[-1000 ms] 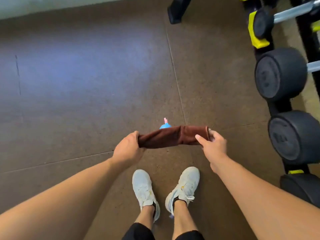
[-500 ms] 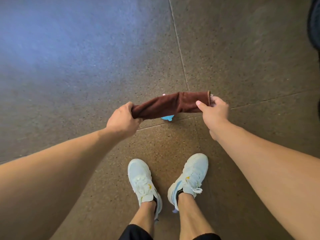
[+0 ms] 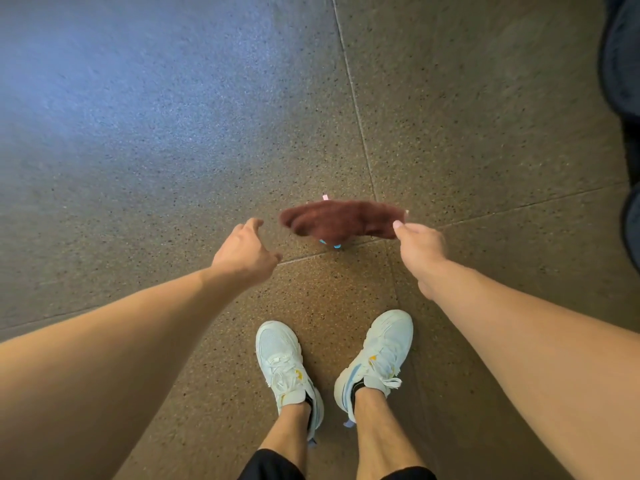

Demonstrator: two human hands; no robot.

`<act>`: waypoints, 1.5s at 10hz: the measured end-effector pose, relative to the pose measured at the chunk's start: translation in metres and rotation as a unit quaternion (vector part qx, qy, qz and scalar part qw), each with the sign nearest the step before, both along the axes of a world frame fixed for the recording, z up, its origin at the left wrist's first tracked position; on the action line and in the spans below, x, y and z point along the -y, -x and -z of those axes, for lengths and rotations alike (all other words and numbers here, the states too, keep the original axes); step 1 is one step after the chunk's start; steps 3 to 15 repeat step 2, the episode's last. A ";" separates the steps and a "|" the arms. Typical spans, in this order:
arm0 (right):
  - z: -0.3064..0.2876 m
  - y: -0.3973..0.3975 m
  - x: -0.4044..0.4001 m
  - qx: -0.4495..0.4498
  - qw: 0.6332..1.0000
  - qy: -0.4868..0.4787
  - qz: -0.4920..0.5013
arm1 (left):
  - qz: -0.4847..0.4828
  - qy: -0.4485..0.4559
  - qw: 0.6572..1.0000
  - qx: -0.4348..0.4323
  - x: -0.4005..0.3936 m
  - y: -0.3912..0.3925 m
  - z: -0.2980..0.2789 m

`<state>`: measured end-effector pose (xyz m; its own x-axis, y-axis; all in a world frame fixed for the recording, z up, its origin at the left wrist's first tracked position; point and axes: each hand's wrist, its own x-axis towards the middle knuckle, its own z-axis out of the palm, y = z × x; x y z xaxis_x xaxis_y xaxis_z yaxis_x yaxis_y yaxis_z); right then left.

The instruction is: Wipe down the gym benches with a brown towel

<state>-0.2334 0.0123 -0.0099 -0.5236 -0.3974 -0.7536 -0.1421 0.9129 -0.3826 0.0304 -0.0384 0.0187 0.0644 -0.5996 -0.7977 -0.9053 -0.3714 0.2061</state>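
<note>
The brown towel [image 3: 341, 218] hangs folded in the air over the floor, ahead of my feet. My right hand [image 3: 420, 247] pinches its right end between thumb and fingers. The towel's left end droops free and looks blurred. My left hand [image 3: 244, 252] is just left of that end, fingers apart, touching nothing. Under the towel a small blue object with a pink tip [image 3: 331, 244] stands on the floor, mostly hidden. No gym bench is in view.
Speckled rubber floor tiles [image 3: 173, 150] fill the view, with seams crossing near the towel. My white sneakers [image 3: 287, 368] stand below the hands. Dark rounded dumbbell ends [image 3: 623, 64] show along the right edge.
My left hand has let go of the towel's left end and opened; the towel now hangs from my right hand only. The camera tilted down, so the dumbbell rack left most of the view.
</note>
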 end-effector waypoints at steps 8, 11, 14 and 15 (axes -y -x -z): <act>-0.082 -0.003 -0.028 0.030 1.000 0.003 0.001 | -0.028 0.005 0.999 -0.046 -0.022 -0.007 -0.067; -0.082 -0.003 -0.028 0.030 1.000 0.003 0.001 | -0.028 0.005 0.999 -0.046 -0.022 -0.007 -0.067; -0.082 -0.003 -0.028 0.030 1.000 0.003 0.001 | -0.028 0.005 0.999 -0.046 -0.022 -0.007 -0.067; -0.082 -0.003 -0.028 0.030 1.000 0.003 0.001 | -0.028 0.005 0.999 -0.046 -0.022 -0.007 -0.067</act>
